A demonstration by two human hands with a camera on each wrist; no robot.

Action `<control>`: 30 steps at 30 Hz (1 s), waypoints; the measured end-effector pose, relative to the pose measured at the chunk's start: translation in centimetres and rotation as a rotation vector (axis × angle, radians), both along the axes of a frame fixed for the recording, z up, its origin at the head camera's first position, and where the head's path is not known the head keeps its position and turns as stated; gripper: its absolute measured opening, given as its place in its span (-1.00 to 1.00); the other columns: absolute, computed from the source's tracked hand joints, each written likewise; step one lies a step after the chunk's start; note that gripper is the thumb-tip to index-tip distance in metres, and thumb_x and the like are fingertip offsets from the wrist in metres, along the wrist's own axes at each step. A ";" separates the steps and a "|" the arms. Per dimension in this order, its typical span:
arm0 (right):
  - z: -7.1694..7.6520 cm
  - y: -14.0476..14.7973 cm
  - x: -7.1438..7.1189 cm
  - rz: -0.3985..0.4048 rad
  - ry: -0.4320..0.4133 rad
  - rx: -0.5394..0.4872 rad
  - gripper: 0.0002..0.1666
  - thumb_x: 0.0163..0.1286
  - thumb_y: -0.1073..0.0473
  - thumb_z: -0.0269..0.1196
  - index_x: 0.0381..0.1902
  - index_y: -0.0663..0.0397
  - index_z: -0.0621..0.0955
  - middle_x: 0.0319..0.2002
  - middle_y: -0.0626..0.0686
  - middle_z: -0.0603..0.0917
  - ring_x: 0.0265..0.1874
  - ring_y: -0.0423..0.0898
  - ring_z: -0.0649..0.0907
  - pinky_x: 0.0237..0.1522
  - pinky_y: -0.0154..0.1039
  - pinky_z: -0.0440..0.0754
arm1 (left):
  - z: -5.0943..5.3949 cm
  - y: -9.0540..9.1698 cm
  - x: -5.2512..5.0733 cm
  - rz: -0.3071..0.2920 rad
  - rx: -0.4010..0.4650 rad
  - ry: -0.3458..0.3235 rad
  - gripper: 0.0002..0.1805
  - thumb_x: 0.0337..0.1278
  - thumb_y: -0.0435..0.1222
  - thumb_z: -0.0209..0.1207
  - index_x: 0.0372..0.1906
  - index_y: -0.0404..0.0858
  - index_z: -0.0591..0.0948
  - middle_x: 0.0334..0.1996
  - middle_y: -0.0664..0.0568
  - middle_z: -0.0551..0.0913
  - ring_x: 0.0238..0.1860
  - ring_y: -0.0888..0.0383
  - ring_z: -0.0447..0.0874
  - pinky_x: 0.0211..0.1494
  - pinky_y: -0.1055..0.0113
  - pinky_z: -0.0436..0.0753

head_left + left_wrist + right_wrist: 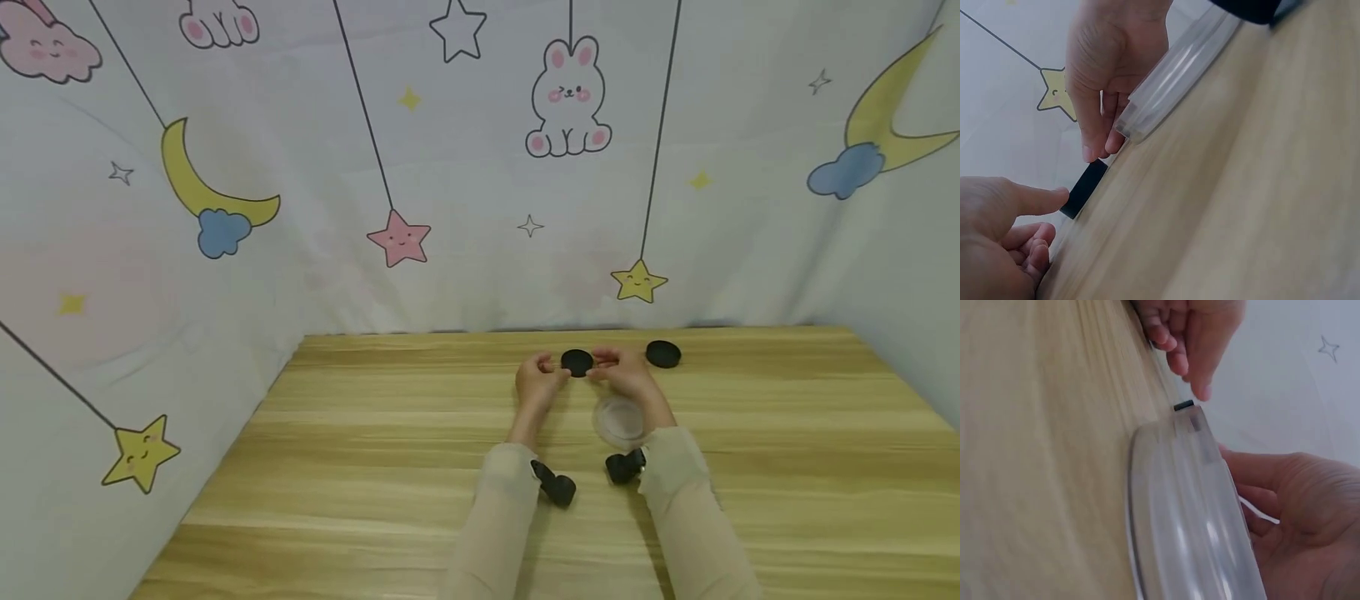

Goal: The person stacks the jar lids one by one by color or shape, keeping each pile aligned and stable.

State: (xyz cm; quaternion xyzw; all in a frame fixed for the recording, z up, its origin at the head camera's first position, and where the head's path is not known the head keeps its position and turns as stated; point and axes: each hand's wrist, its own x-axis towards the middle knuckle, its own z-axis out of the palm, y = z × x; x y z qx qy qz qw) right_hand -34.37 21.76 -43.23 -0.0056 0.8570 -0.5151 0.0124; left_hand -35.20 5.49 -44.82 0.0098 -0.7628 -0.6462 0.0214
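Between my two hands a small round black disc with a low rim [577, 362] lies on the table near its back edge. My left hand [540, 383] is at its left side; in the left wrist view the extended thumb touches the edge of the disc [1085, 187], with the other fingers loosely curled beside it. From the opposite side my right hand [626, 379] reaches down, its thumb tip at the disc's other end. Below the right hand sits a clear round plastic container [619, 422], which hides most of the disc in the right wrist view.
A second round black disc [663, 353] lies to the right of my right hand. Each forearm carries a black wrist camera [557, 485]. Behind the wood-grain table [375, 450] hangs a white printed curtain [480, 183], close to the back edge.
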 end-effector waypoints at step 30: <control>0.4 0.0 0.0 0.022 -0.043 0.013 -0.36 0.40 0.15 0.23 0.31 0.39 0.35 0.26 0.40 0.44 0.26 0.27 0.46 0.28 0.06 0.44 | 0.1 0.0 0.1 -0.012 -0.076 0.069 -0.73 -0.05 -0.30 0.44 -0.20 -0.32 0.72 -0.32 -0.07 0.74 -0.33 0.23 0.62 -0.26 0.49 0.54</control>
